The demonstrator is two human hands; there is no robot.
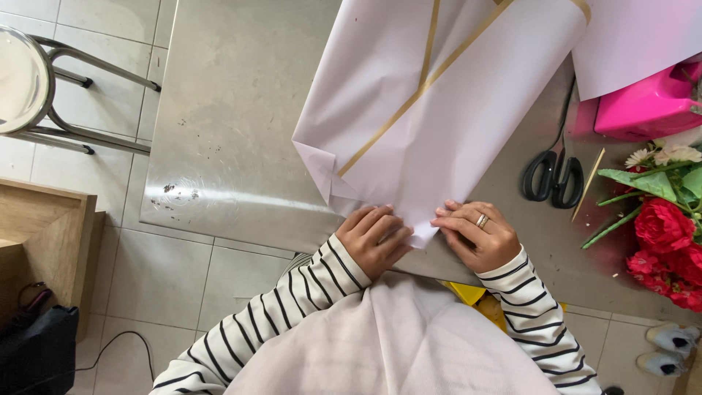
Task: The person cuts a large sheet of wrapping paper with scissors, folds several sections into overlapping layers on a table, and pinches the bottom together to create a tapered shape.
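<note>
Pale apron cloth (395, 344) covered my lap closest to the lens, with my striped sleeves (292, 292) reaching forward from it. My left hand (374, 240) lay knuckles up on the near edge of the steel table (234, 132), fingers (380, 219) curled and pressed flat on the lower corner of the pale lilac wrapping paper (439, 110). My right hand (479, 235), a ring on one finger, sat just beside it, fingertips (447, 216) pinching down on the same folded corner. Neither hand enclosed the sheet; both bore on it from above. The paper ran away from my fingers toward the far side of the table, with gold stripes (420, 91) crossing it and a crease at its left corner.

To the right of my right hand, well apart, black scissors (552, 175) lay on the steel, a thin wooden stick (587, 184) just beside them. Further right lay red and white flowers (669, 234) with green stems, and beyond those a pink box (647, 106). Left of my left hand, off the table, stood a metal stool (25, 80) on the tiled floor (168, 278).
</note>
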